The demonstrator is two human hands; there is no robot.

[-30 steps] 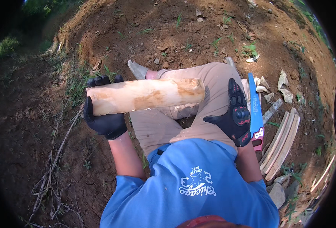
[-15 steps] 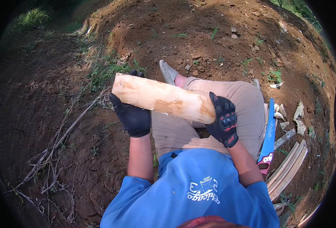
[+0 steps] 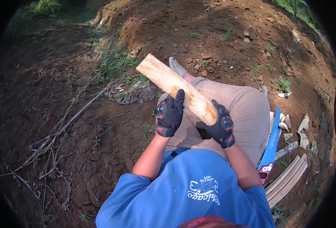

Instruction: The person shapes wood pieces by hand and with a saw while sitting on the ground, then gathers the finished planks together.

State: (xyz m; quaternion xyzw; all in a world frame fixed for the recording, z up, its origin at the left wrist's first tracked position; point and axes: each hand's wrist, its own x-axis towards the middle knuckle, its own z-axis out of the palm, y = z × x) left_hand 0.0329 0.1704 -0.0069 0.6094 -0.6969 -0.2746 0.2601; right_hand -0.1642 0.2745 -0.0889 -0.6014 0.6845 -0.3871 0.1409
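Right of the grip we've got a blue saw [image 3: 271,146] with a reddish handle, pale chips [image 3: 304,123] beyond it, curved wooden strips [image 3: 287,180] nearer the body; dry twigs [image 3: 70,122] well left. Bent legs [image 3: 244,102] sit right under the grip. Right hand [image 3: 220,123] is clamped on the wood piece [image 3: 171,82] at its near end; left hand [image 3: 169,116] touches its left edge, closure we can't tell. Wood slants away leftward above the lap, pale, brown-patched, near end rounded
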